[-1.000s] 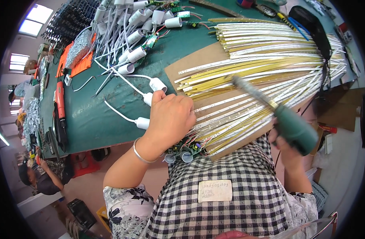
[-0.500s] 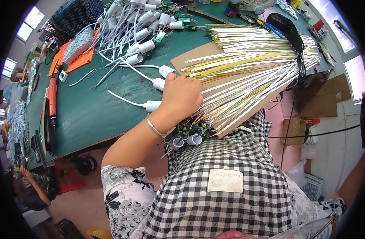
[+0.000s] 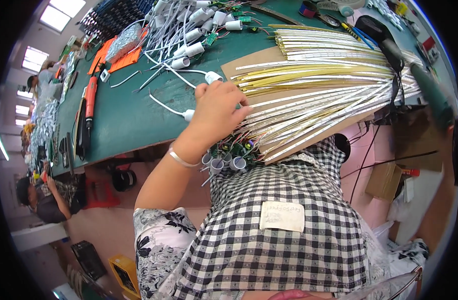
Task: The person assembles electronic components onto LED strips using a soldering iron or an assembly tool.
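My left hand [image 3: 220, 107] reaches palm down over the cardboard's left edge. Its thumb stands apart from the fingers, and nothing shows between them. Beyond the fingertips is a white plastic cup [image 3: 213, 77] on a white cable; another white cup [image 3: 188, 115] lies beside the wrist. Part of a cable runs under the hand. Right of the thumb, white and yellow LED strips [image 3: 309, 102] fan out on the cardboard [image 3: 235, 61]. Below the hand, white cups [image 3: 237, 163] with green circuit boards rest near my apron. My right forearm [image 3: 441, 200] is at the dark right rim, its fingers hidden.
A blurred green tool [image 3: 433, 95] hangs at the right. A heap of cabled white cups [image 3: 191, 35] covers the back of the green table [image 3: 134, 120]. At the left lies a red electric screwdriver [image 3: 90, 97]. Another person [image 3: 49, 200] sits far left.
My left hand has loosened from a fist, and its thumb now reaches toward the strips. A blurred green tool has come in at the right. The whole view has shifted.
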Available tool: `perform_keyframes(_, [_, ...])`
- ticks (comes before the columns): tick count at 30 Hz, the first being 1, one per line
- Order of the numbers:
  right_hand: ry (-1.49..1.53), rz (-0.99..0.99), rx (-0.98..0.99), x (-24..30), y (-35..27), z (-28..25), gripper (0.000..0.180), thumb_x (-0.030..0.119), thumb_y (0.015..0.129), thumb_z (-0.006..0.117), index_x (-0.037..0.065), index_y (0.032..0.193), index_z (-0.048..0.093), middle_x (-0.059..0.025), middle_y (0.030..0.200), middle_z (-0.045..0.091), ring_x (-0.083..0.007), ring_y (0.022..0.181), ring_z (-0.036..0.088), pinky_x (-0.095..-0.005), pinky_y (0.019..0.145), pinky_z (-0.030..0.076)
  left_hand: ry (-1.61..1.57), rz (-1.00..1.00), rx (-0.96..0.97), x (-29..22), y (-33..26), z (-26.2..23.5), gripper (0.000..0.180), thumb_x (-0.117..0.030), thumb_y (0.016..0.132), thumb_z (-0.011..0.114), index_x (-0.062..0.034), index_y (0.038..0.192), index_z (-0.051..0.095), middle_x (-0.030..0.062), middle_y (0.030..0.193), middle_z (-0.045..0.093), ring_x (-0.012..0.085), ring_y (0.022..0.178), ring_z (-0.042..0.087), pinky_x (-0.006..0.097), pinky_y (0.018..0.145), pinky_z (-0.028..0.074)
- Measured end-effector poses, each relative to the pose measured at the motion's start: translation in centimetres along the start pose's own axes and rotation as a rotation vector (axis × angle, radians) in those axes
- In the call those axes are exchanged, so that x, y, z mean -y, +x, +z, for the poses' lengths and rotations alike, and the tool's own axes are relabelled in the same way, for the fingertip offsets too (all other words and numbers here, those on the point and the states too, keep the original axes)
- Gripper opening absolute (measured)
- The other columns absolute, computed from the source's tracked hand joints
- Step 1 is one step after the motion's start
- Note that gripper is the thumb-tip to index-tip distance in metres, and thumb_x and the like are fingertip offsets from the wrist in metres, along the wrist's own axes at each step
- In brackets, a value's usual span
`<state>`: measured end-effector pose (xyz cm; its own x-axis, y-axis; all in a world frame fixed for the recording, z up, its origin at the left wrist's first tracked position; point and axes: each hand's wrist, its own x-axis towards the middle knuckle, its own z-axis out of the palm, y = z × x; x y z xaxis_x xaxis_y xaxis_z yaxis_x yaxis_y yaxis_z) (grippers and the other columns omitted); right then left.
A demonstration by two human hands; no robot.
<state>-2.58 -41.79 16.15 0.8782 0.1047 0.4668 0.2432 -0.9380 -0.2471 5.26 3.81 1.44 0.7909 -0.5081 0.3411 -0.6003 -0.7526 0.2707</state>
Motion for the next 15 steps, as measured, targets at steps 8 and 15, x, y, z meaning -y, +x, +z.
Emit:
perform_keyframes(8, [0.483,0.377,-0.056,0.0,-2.1,8.7,0.027,0.009,0.090,0.061,-0.002,0.115,0.062,-0.0031,0.090,0.066,-0.0065,0.070,0.055,-0.0212,0.067,0.045,-1.219,0.467,0.007,-7.1,0.1,-14.1,0.045,-0.060,0.087,0.053,-0.0274,0.117,0.059,0.0030,0.109,0.056,0.0254,0.110,0.042,0.040,0.095,0.029])
perform_keyframes(15, [0.902,0.341,-0.100,0.0,-1.3,12.4,0.029,0.011,0.092,0.057,-0.002,0.118,0.058,-0.0070,0.089,0.066,-0.0067,0.067,0.055,-0.0199,0.056,0.045,-1.202,0.577,-0.020,-9.0,2.2,-13.5,0.025,-0.045,0.089,0.057,-0.0345,0.112,0.060,0.0013,0.106,0.058,0.0264,0.113,0.042,0.040,0.096,0.030])
